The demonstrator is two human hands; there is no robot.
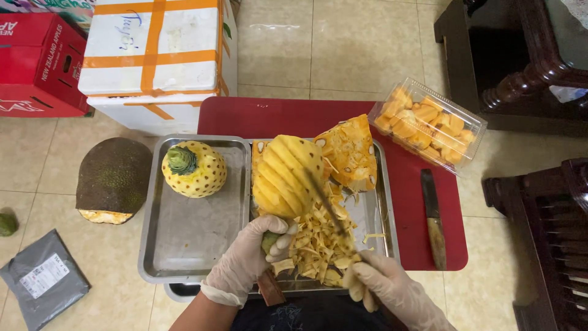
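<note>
While the peeled yellow pineapple with spiral grooves [286,178] stands tilted over the right steel tray [384,233], the left gloved hand [251,257] is closed round its stem end; the right gloved hand [383,285], near the tray's front edge, grips a thin-bladed knife [327,205] laid across the fruit; judged step: cutting out the eyes; a further groove would call for turning the fruit; pale trimmings [315,245] heap below; a second peeled pineapple with green crown [194,168] sits in the left steel tray [184,245]; an orange jackfruit piece [350,150] lies at the back edge; a wooden-handled knife [433,217] rests on the red table [422,227].
</note>
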